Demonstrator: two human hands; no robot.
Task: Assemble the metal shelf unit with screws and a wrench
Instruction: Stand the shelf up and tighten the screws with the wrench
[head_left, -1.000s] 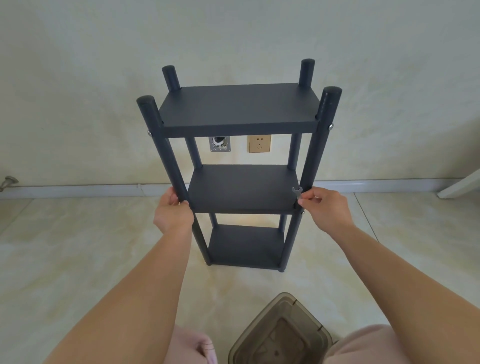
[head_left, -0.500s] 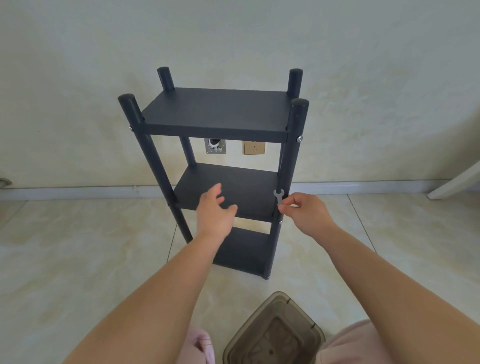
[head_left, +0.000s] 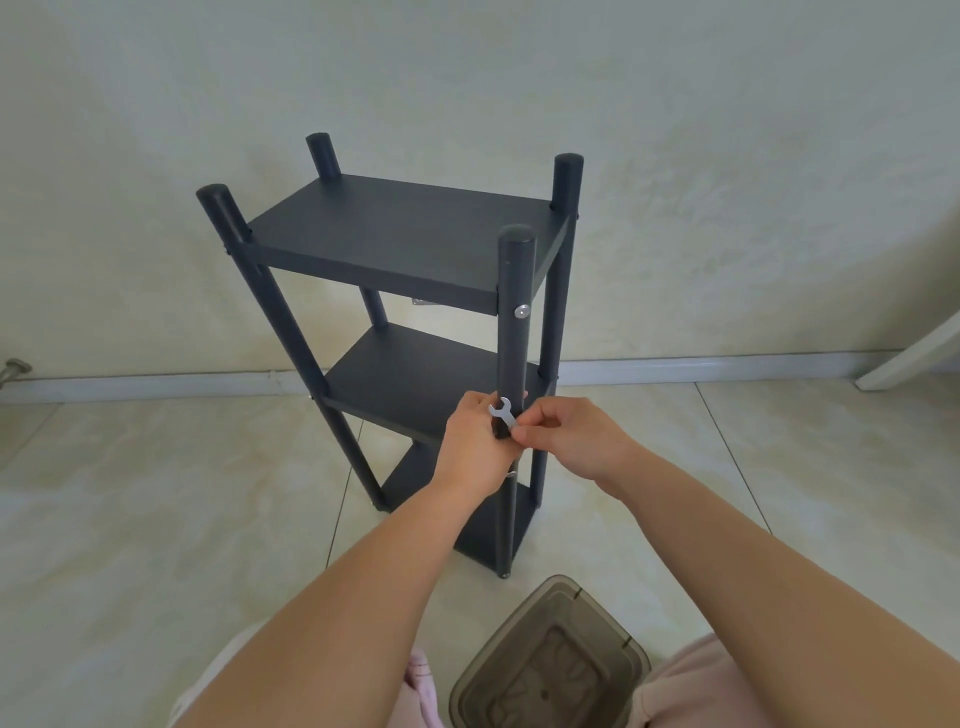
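On the tiled floor (head_left: 156, 519), close to the baseboard of a pale wall, stands a dark metal shelf (head_left: 410, 234) with three boards and four round posts, turned so that one corner post (head_left: 514, 332) faces the camera. A silver screw (head_left: 521, 311) shows on that post just under the top board; another small fastener glints at the far right post near the same board. Both hands meet at the near post, level with the middle board. The left hand (head_left: 470, 441) wraps its fingers round the post from the left — its grip is closed on the post. The right hand (head_left: 566, 436) pinches the lower end of a small silver wrench (head_left: 503, 412) between thumb and curled fingers, the wrench lying against the front of the post with its open jaw end pointing up and to the left. Whether the wrench sits on a screw head cannot be told, since the fingers hide that spot. Nearer the camera, by the floor's lower edge, a smoky translucent bin (head_left: 550, 660) stands between the person's knees in pink cloth — well apart from the shelf's foot. A white slanted leg (head_left: 909, 353) of some furniture shows at the right edge by the baseboard.
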